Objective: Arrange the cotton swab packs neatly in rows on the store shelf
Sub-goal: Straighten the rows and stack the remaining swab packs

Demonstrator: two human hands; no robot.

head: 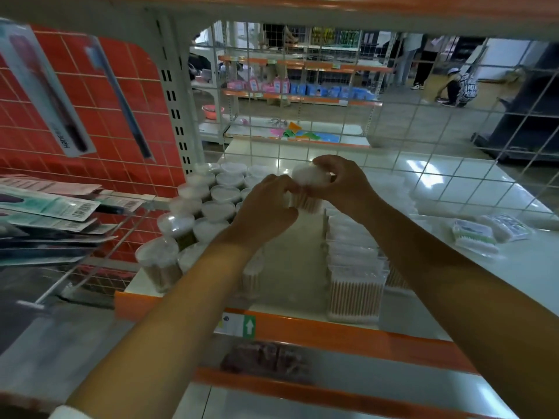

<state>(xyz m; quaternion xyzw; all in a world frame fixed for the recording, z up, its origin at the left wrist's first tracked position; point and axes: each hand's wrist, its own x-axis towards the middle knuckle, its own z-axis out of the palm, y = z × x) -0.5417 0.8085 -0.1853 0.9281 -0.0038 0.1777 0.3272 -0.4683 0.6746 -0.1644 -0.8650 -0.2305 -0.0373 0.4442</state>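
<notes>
at the left of the shelf (290,276) stand rows of round cotton swab tubs (193,213) with clear lids, close-packed. the left hand (266,207) curls round the lower side of one held tub (308,189), raised over the gap mid-shelf; the right hand (341,182) pinches its top. it looks light, stiff-walled, smooth plastic, likely slippery, so gripping the sides seems safer than the lid. further right stand rectangular swab packs (354,285) in a row.

One head-worn camera looks forward and down, close above the shelf (290,276), from behind both grips.
</notes>
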